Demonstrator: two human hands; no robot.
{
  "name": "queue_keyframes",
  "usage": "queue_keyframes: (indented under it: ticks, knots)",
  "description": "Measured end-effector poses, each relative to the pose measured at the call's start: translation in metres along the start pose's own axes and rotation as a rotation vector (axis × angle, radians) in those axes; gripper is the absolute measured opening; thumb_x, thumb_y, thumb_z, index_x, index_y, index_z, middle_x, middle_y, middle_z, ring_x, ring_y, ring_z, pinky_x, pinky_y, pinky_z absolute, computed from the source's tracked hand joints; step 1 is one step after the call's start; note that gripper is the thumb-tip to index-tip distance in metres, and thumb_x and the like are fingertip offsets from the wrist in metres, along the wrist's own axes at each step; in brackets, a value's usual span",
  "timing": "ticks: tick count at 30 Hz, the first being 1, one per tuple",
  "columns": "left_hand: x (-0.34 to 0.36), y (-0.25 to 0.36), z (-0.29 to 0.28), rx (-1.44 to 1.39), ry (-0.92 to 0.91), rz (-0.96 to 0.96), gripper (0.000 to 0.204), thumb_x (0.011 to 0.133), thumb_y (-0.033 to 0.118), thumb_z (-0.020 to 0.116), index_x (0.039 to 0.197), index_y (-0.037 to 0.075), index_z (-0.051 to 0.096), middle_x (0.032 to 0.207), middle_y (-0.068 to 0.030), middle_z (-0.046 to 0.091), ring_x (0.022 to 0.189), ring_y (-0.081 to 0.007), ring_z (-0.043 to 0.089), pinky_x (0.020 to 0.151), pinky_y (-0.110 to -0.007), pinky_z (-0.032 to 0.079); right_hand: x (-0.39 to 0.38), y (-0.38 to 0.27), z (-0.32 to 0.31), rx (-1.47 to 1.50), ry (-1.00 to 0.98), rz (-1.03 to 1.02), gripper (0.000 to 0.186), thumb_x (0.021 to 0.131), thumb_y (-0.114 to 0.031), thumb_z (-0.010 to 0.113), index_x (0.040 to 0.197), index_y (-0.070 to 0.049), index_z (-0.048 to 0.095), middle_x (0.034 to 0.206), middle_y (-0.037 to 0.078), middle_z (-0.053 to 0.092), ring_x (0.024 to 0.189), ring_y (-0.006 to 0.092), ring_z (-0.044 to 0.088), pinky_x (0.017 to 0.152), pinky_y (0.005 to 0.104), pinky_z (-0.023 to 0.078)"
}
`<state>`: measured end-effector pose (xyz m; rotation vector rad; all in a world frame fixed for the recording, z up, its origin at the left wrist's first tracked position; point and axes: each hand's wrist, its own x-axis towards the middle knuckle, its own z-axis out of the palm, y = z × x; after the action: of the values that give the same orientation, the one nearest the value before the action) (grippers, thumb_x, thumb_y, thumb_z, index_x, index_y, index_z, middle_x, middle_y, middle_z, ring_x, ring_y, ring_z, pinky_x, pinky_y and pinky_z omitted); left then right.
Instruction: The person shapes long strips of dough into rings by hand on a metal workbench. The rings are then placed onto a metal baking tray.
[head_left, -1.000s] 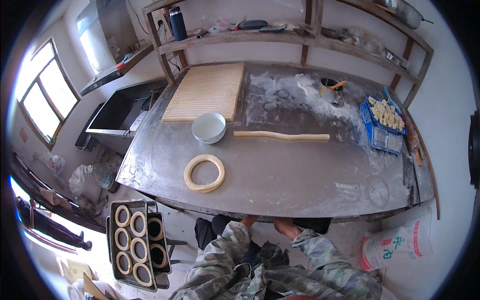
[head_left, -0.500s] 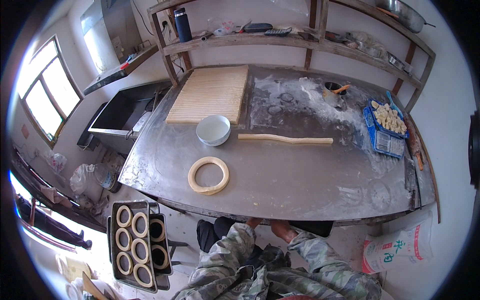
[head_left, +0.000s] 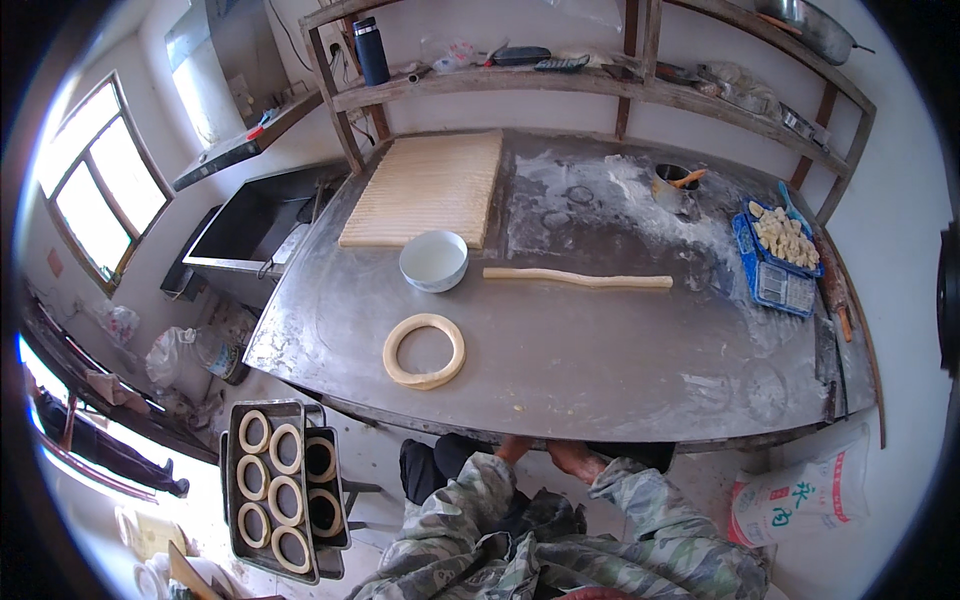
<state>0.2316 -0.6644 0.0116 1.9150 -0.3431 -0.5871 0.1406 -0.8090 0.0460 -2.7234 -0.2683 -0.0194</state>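
Six pale dough rings [head_left: 271, 500] lie in two columns of three on a dark tray [head_left: 270, 407], well to the left of the hands. Partly beneath it, a little nearer the hands, a second tray [head_left: 340, 475] shows two more rings [head_left: 334, 460]. Next, ahead and to the left of the hands, one larger dough ring [head_left: 424, 322] lies flat and alone on the metal table [head_left: 590, 380]. Farther from the hands on that side sits a white bowl [head_left: 433, 275] – upright, just beside the near edge of a ridged dough sheet [head_left: 425, 190].

The left hand [head_left: 513, 447] and the right hand [head_left: 575, 458] are side by side, slightly apart, at the table's near edge. Their fingers are hidden below it – I cannot tell whether either is spread, closed or holding something. Straight ahead of the hands, well apart from them, a long dough rope [head_left: 578, 278] lies crosswise.

Ahead and to the right of the hands stands a metal cup [head_left: 672, 192] with a wooden handle rising from it. Farther right are a blue scale [head_left: 783, 290] loaded with dough pieces [head_left: 786, 237], and a rolling pin [head_left: 833, 290] beside it.
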Motion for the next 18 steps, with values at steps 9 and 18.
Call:
queue_keyframes:
  ticks: [9, 18]
  knots:
    - [0.007, 0.011, 0.008, -0.004, -0.022, 0.019, 0.043, 0.097, 0.031, 0.058, 0.132, 0.008, 0.062, 0.126, -0.0089, 0.064, 0.113, -0.026, 0.06, 0.101, -0.044, 0.045, 0.001, 0.01, 0.04, 0.122, 0.293, -0.008, 0.039, 0.091, -0.012, 0.058, 0.129, -0.003, 0.062, 0.13, 0.024, 0.061, 0.122, 0.0422, 0.056, 0.104, 0.0515, 0.043]
    - [0.003, 0.002, 0.008, 0.005, -0.017, 0.008, 0.043, 0.097, 0.032, 0.057, 0.133, 0.008, 0.062, 0.128, -0.0087, 0.064, 0.114, -0.0263, 0.06, 0.102, -0.045, 0.044, -0.002, 0.002, 0.007, 0.162, 0.193, 0.04, 0.037, 0.093, -0.013, 0.053, 0.127, 0.0, 0.06, 0.126, 0.028, 0.06, 0.122, 0.0432, 0.055, 0.107, 0.0505, 0.041]
